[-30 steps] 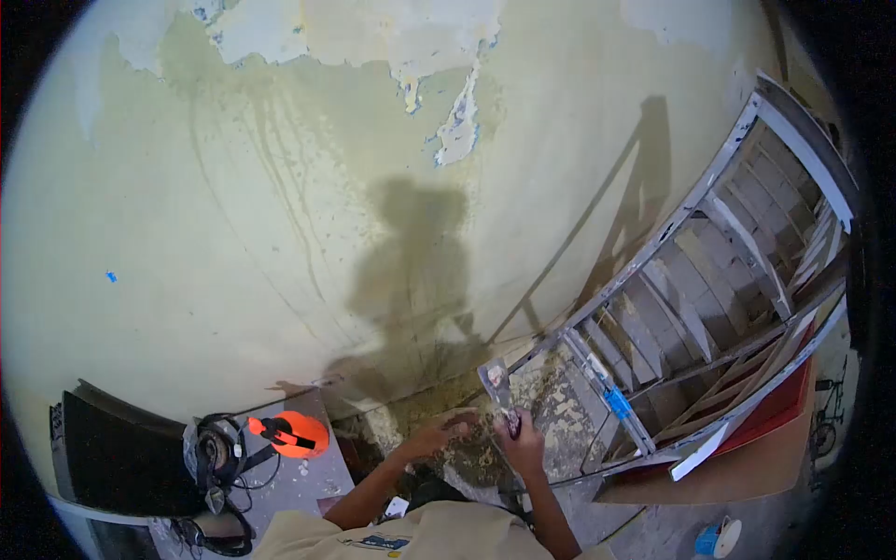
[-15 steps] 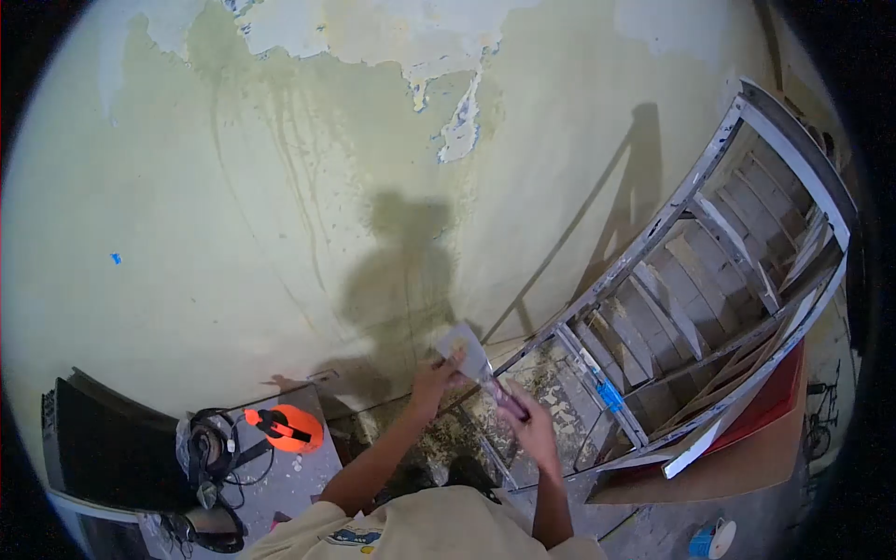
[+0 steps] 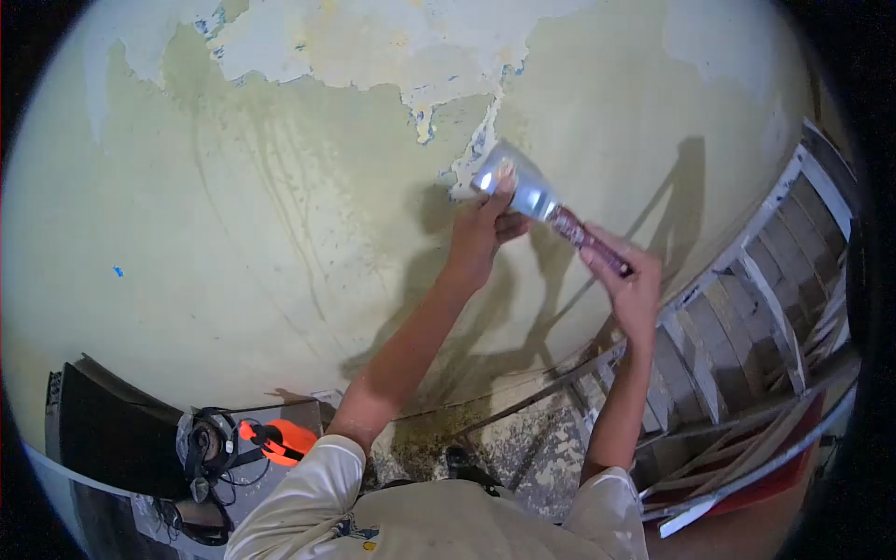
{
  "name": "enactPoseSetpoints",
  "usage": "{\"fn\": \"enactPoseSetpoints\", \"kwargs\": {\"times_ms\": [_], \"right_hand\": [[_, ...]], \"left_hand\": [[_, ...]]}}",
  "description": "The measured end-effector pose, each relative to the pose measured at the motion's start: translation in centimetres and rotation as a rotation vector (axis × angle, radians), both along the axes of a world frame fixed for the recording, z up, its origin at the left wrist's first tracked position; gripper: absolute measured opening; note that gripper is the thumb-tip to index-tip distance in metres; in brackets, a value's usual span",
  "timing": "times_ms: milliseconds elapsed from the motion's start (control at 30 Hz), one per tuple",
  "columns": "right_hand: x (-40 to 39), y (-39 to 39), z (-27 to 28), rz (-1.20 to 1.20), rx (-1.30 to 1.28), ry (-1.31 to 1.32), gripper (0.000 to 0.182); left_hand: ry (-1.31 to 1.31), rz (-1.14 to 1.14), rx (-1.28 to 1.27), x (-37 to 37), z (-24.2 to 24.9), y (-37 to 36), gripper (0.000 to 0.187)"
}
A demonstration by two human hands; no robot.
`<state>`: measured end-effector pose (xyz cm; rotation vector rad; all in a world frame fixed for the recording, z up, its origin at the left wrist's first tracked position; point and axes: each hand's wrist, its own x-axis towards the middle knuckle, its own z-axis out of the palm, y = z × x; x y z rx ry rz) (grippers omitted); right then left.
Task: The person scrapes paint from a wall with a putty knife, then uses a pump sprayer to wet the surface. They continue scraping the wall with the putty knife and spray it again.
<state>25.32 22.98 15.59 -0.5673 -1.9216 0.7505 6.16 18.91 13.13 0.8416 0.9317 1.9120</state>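
Observation:
A wide metal scraper (image 3: pixel 534 199) with a dark red handle is raised in front of the wall, tilted, its blade toward the upper left. My right hand (image 3: pixel 627 273) is closed round the handle's lower end. The fingers of my left hand (image 3: pixel 483 229) press on the blade's face, where a small pale smear shows; the thumb and fingers are around the blade's left edge. Behind the blade, the pale green wall (image 3: pixel 271 215) has a strip of peeled paint (image 3: pixel 485 126) that runs down from a large bare patch (image 3: pixel 355 47).
A wooden ladder (image 3: pixel 747 280) leans at the right, by a red panel (image 3: pixel 765 481). At the lower left are a black box (image 3: pixel 117 429), coiled cables (image 3: pixel 210 448) and an orange bottle (image 3: pixel 291 441) on a grey surface. The floor (image 3: pixel 537 453) is flecked with debris.
Both hands and the scraper have risen from low near the floor to the peeled strip on the wall. The view has shifted, and the ladder sits further right.

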Motion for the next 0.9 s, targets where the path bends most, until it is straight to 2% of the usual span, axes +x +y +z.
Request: {"fn": "enactPoseSetpoints", "kwargs": {"times_ms": [167,300,433,567,667,767,800,833,867,900], "right_hand": [[-1.3,5.2,4.1,0.062,0.049,0.044,0.026],[-2.0,7.0,5.7,0.103,0.116,0.063,0.025],[-1.6,6.6,6.1,0.029,0.257,-0.041,0.024],[-2.2,7.1,6.9,0.051,0.269,0.036,0.024],[-1.4,6.9,6.7,-0.012,0.330,-0.079,0.025],[-2.9,8.0,8.1,0.047,0.351,0.014,0.024],[-3.9,7.7,8.8,0.111,0.477,-0.036,0.022],[-4.9,7.1,8.8,0.168,0.581,-0.083,0.021],[-6.6,6.4,8.5,0.244,0.546,0.001,0.020],[-6.0,6.0,8.8,0.236,0.554,0.028,0.020]], "left_hand": [[-0.090,0.060,0.195,-0.8,2.9,4.6,0.032],[-0.112,0.098,0.212,-0.8,3.2,6.1,0.033],[-0.183,0.097,0.285,-0.3,3.4,6.4,0.030],[-0.274,0.111,0.286,0.1,3.6,6.5,0.030],[-0.335,0.173,0.392,0.6,2.9,7.3,0.031],[-0.382,0.205,0.351,1.0,3.8,7.0,0.031],[-0.383,0.203,0.363,0.0,4.0,6.3,0.031],[-0.392,0.228,0.511,-1.5,3.7,4.8,0.026],[-0.387,0.245,0.658,-2.4,3.7,3.9,0.022],[-0.361,0.234,0.666,-2.6,3.4,3.7,0.022]]}}
